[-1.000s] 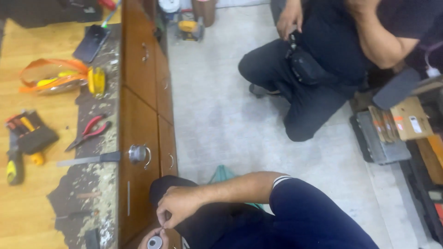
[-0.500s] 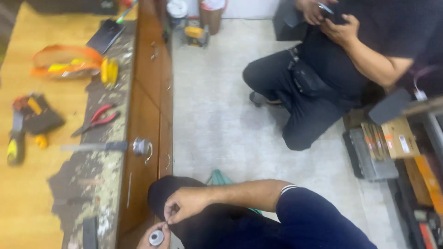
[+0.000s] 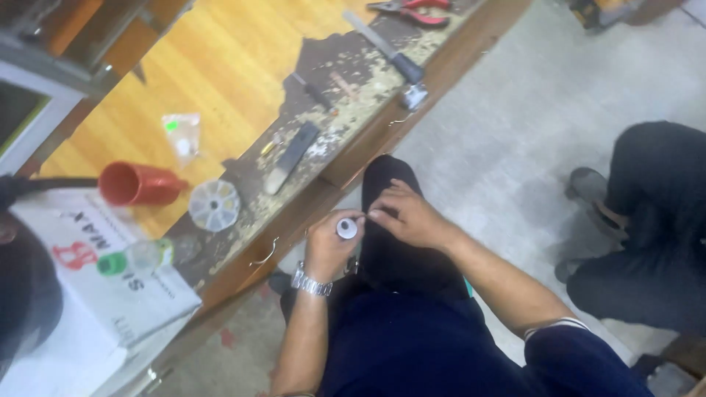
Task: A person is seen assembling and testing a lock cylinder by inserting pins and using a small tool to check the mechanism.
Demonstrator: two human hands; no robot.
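Small white round part [image 3: 346,228] gripped in left hand [image 3: 329,246]; right hand [image 3: 407,217] fingertips pinched narrow beside it. Part likely dropped to floor if grip loosened.

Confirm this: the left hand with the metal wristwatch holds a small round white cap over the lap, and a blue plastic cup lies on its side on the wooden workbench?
Not quite. The plastic cup lying on the wooden workbench is red, not blue, as the head view shows. The left hand with the metal wristwatch does hold the small round white cap.
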